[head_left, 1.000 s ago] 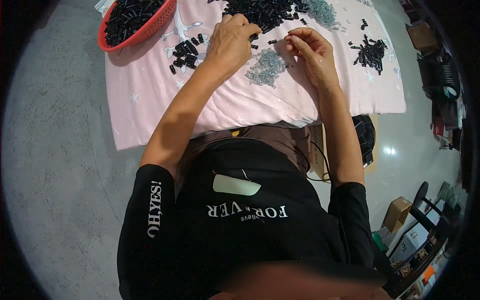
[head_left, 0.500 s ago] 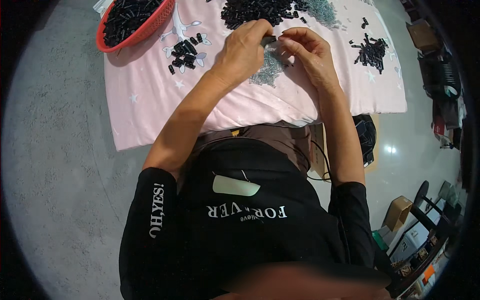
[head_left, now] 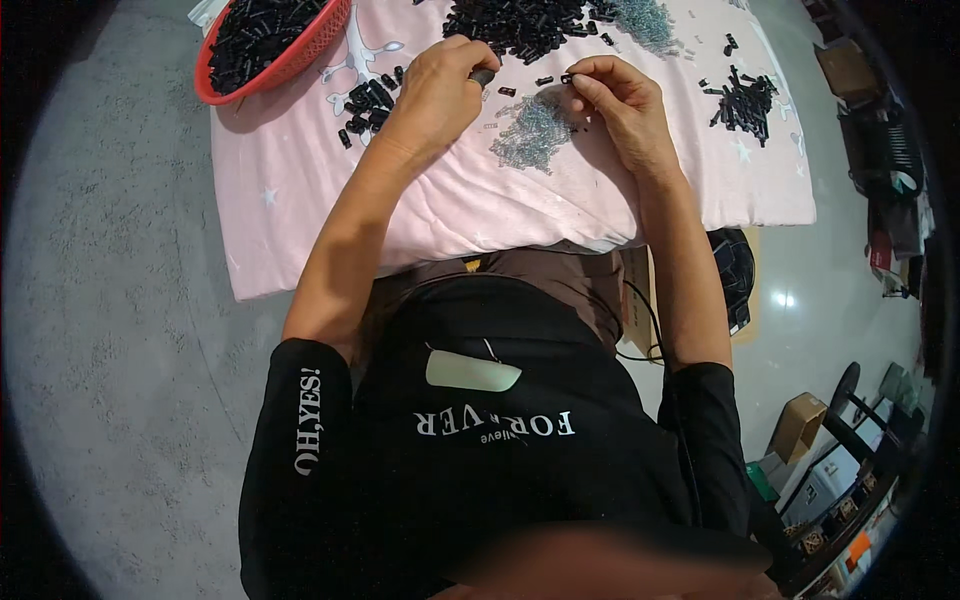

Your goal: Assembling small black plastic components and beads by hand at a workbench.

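Observation:
My left hand (head_left: 436, 100) is closed around a dark rounded piece (head_left: 482, 76), part of which shows at the fingertips. Between thumb and forefinger my right hand (head_left: 625, 108) pinches a small black plastic part (head_left: 567, 79). The two hands are apart. A heap of small silvery pieces, like tiny springs (head_left: 532, 133), lies between them on the pink cloth. Two loose black parts (head_left: 508, 91) rest just above that heap. Beside my left wrist is a small group of black cylindrical parts (head_left: 372, 100), partly hidden by the hand.
A red plastic basket (head_left: 318, 52) full of black parts stands at the far left. At the back are a large black heap (head_left: 515, 28) and more silvery pieces (head_left: 648, 25). Slim black parts (head_left: 745, 105) lie to the right on the pink-covered table (head_left: 290, 225).
My left hand has moved left, away from my right hand, carrying the dark piece. Loose black parts now show between the hands. My right hand has hardly moved.

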Demonstrator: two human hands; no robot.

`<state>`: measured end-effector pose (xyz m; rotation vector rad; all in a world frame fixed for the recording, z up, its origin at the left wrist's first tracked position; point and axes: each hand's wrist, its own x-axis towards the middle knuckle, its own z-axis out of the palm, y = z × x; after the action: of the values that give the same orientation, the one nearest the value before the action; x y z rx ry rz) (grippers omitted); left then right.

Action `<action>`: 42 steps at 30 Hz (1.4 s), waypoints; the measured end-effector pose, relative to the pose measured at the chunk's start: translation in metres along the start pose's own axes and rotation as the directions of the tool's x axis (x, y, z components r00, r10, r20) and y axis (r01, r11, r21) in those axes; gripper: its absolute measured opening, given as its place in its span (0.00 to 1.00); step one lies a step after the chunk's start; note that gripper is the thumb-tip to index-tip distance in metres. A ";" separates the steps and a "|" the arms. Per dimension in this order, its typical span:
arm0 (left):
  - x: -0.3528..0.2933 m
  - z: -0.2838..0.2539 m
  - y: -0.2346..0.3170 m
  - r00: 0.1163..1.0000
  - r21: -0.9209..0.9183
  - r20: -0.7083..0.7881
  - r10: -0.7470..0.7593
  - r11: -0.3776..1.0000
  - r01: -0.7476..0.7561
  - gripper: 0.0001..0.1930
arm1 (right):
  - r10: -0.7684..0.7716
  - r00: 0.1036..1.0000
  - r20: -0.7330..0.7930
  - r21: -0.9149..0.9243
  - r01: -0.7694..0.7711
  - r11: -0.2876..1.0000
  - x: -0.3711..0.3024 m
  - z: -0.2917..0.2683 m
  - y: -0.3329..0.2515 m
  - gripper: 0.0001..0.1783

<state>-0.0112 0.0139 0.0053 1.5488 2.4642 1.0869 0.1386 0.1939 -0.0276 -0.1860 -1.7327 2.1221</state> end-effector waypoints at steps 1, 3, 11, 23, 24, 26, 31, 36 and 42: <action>-0.001 0.001 -0.002 1.000 0.030 0.022 0.010 1.000 -0.011 0.15 | -0.006 1.000 -0.002 0.019 0.006 1.000 0.000 0.000 0.000 0.06; -0.003 -0.001 -0.006 1.000 0.015 0.002 0.001 1.000 -0.001 0.15 | -0.011 1.000 -0.005 0.038 0.011 0.999 0.000 0.001 0.000 0.06; -0.014 -0.006 0.006 0.989 0.007 0.074 -0.125 0.992 0.125 0.10 | 0.004 1.000 0.000 0.107 -0.004 0.994 0.001 -0.002 0.004 0.07; -0.015 -0.001 0.022 0.993 -0.041 0.034 -0.113 0.993 0.114 0.10 | 0.008 1.000 0.003 0.051 -0.008 0.999 0.001 -0.004 0.005 0.08; -0.014 -0.001 0.028 0.987 -0.132 0.044 -0.156 0.978 0.160 0.11 | 0.010 1.000 0.004 0.052 -0.010 0.999 0.001 -0.005 0.004 0.08; -0.012 0.007 0.035 0.992 -0.197 0.017 -0.128 0.972 0.129 0.11 | 0.011 0.998 0.070 0.119 -0.019 0.993 0.000 -0.006 0.003 0.08; -0.005 0.019 0.044 0.999 -0.259 -0.049 0.007 0.966 -0.019 0.13 | 0.032 0.998 0.049 0.125 -0.038 0.991 0.000 -0.002 0.002 0.08; -0.002 0.020 0.050 0.998 -0.241 -0.058 0.035 0.969 -0.049 0.13 | 0.036 0.995 0.088 0.087 -0.043 0.995 -0.001 -0.002 -0.003 0.09; -0.003 0.020 0.048 0.998 -0.308 -0.057 -0.008 0.951 -0.010 0.14 | 0.066 0.990 0.127 0.120 -0.082 0.989 -0.002 -0.004 -0.003 0.09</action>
<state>0.0358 0.0346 0.0167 1.4422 2.1892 1.4531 0.1423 0.1972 -0.0259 -0.0876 -1.6766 2.3321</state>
